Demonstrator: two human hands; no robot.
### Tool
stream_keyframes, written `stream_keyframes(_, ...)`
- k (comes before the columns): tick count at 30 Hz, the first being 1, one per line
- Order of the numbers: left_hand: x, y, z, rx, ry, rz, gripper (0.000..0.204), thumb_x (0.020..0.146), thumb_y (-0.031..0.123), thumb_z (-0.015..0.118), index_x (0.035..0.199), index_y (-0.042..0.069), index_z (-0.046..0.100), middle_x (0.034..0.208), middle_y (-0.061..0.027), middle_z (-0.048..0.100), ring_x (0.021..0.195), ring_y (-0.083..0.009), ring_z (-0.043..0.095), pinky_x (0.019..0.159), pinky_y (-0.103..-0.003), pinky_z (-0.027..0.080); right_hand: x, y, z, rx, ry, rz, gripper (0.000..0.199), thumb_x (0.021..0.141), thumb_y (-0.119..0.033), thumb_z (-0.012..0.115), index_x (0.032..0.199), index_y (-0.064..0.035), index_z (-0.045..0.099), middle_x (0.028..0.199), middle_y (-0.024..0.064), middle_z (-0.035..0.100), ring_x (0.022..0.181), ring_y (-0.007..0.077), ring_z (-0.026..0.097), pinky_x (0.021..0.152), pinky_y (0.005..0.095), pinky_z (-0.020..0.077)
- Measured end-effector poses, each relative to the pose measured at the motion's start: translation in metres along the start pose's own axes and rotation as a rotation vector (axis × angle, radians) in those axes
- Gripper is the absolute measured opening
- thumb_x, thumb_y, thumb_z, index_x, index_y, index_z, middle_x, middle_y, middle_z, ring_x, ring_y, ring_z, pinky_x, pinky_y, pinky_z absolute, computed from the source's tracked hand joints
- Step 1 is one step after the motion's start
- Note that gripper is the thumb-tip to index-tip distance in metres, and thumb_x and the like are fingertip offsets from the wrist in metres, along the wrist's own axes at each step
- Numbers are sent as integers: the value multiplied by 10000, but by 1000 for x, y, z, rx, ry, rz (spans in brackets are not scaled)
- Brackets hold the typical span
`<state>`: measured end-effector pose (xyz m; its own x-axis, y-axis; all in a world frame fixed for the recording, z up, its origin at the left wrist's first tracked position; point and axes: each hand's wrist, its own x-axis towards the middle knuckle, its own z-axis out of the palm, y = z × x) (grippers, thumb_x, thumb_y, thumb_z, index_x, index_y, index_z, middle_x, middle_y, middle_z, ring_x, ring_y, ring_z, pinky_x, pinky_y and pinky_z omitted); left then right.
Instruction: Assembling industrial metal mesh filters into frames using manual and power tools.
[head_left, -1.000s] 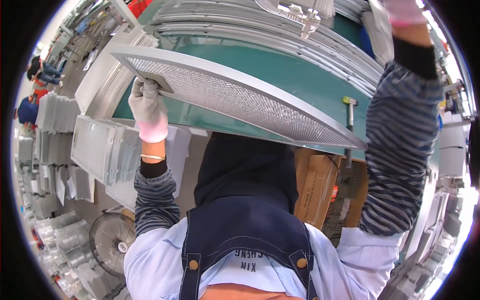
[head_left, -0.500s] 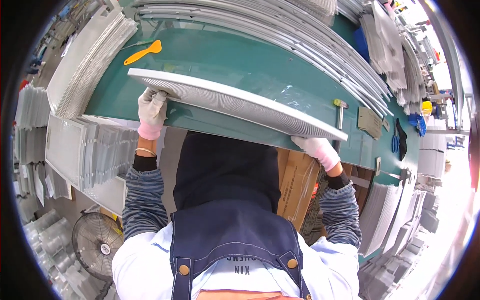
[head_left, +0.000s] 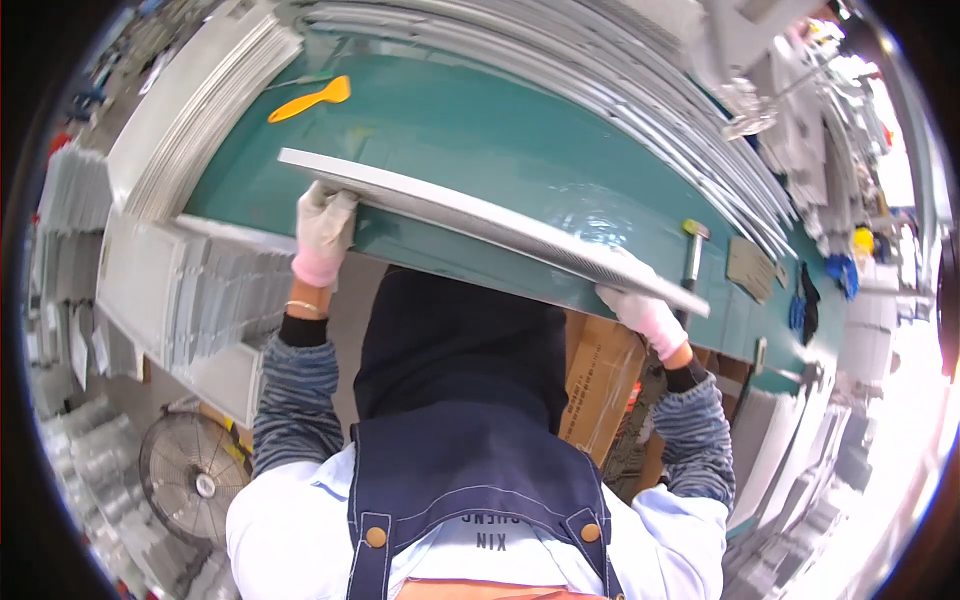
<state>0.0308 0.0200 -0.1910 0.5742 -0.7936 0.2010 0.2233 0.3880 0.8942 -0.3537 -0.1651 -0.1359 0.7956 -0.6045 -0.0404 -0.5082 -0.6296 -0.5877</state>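
Note:
Between my gloved hands a long framed mesh panel (head_left: 470,215) stands tipped on edge over the green table. Its white rim faces up, and only a thin strip of its ribbed face shows. My left hand (head_left: 325,228) is closed around the panel near its left end, with the fingertips partly hidden beneath it. Toward the other end, my right hand (head_left: 640,305) grips the lower edge, its thumb below and its fingers reaching up behind the panel. Both gloves are white with pink cuffs.
On the green table (head_left: 440,110) lie a yellow scraper (head_left: 312,98), a hammer (head_left: 693,255) and long metal strips (head_left: 600,95). Stacked mesh panels (head_left: 200,120) stand at the left. A cardboard box (head_left: 598,385) is below the table edge, and a fan (head_left: 195,480) stands lower left.
The panel has tipped further on edge, so less of its ribbed face shows. My right hand's fingers now reach up behind it. The whole view has shifted slightly.

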Motion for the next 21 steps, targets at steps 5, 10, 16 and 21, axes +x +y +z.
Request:
stream_keyframes(5, -1, 22, 7, 29, -28, 17, 169, 943, 99, 618, 1052, -24, 581, 950, -18, 620, 839, -53, 524, 750, -212, 401, 0, 5, -4, 157, 4, 184, 390, 765, -134, 710, 1131, -17, 645, 1090, 168, 660, 1053, 307, 605, 918, 373, 468)
stream_keyframes(10, -20, 102, 78, 580, 54, 225, 159, 845, 69, 719, 954, -36, 672, 797, 19, 624, 686, -55, 521, 633, -220, 433, -18, 26, -32, 622, -94, 377, 419, 791, -164, 724, 1161, 9, 633, 1097, 113, 667, 1022, 196, 592, 926, 340, 462)
stream_keyframes(16, -3, 165, 188, 860, -393, 862, 386, 664, 117, 843, 1006, 2, 706, 760, -82, 674, 662, -225, 643, 605, -310, 517, -94, 20, -114, 737, 768, 77, 302, 859, -70, 524, 1111, 58, 628, 1072, 137, 671, 923, 160, 625, 898, 308, 481)
stream_keyframes(21, 11, 174, 266, 924, -644, 1022, 426, 704, 224, 806, 1032, -26, 698, 777, -107, 648, 736, -268, 645, 690, -331, 505, -128, -22, -114, 85, 702, 160, 372, 961, -331, 575, 1002, 35, 623, 815, 46, 658, 766, 112, 569, 724, 307, 469)
